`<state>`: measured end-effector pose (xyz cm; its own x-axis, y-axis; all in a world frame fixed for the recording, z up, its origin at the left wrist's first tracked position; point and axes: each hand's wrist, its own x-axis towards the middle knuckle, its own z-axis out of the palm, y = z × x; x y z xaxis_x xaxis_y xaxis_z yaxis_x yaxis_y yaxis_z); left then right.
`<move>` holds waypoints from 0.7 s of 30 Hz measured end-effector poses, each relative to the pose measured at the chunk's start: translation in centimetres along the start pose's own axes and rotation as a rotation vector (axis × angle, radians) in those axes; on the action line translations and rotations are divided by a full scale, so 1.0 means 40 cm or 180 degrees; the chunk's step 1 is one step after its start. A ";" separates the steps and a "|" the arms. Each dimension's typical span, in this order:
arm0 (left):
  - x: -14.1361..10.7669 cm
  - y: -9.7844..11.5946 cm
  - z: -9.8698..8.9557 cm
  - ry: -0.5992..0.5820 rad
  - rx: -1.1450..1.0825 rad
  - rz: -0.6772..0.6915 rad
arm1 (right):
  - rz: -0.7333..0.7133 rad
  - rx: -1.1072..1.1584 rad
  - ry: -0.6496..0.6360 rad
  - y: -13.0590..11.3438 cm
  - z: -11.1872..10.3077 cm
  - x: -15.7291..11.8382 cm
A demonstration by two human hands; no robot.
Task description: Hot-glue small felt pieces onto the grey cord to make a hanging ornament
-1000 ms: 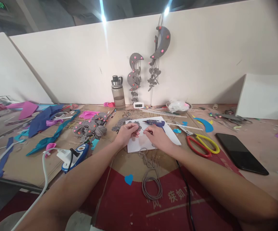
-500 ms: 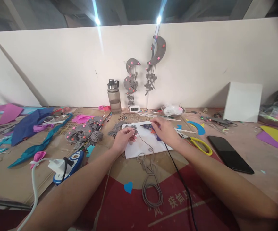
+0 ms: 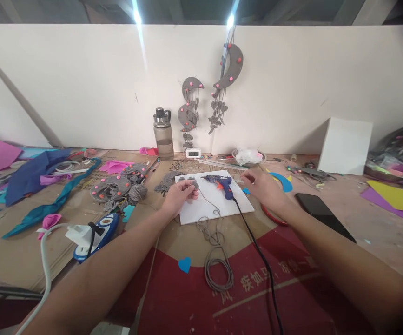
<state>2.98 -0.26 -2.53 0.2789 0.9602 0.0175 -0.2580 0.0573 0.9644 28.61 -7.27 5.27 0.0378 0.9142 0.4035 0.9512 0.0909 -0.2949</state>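
Note:
My left hand (image 3: pixel 179 196) pinches a small grey felt piece (image 3: pixel 193 181), its outline partly covered by my fingers. A grey cord (image 3: pixel 208 202) trails from it to a loose coil (image 3: pixel 218 274) on the cardboard. On a white board (image 3: pixel 201 214) lies a blue glue gun (image 3: pixel 225 184), nozzle pointing left, with a black cable (image 3: pixel 257 246) running toward me. Behind the gun, my right hand (image 3: pixel 259 186) is closed at the pale glue stick (image 3: pixel 236 180) that sticks out of its back end. Yellow-and-red-handled scissors are mostly hidden beneath my right arm.
Grey crescents with pink dots (image 3: pixel 117 184) and a yarn ball (image 3: pixel 137 191) sit left. A water bottle (image 3: pixel 162 135) and small clock (image 3: pixel 193 153) stand by the wall, under hanging moon ornaments (image 3: pixel 234 67). A phone (image 3: pixel 323 216) lies right; a power strip (image 3: pixel 98 237) lies left.
My right hand has moved off the glue gun's body to the right, to the glue stick behind it, leaving the gun in full view. My left hand keeps its felt piece.

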 end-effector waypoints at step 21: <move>-0.001 0.003 0.004 0.0112 -0.0005 0.0077 | 0.0639 -0.0809 -0.1418 0.193 -0.022 -0.126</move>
<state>3.08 -0.36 -2.37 0.2399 0.9703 0.0316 -0.2657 0.0343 0.9634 36.02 -11.54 1.73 0.1452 0.9875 -0.0610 0.9848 -0.1502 -0.0877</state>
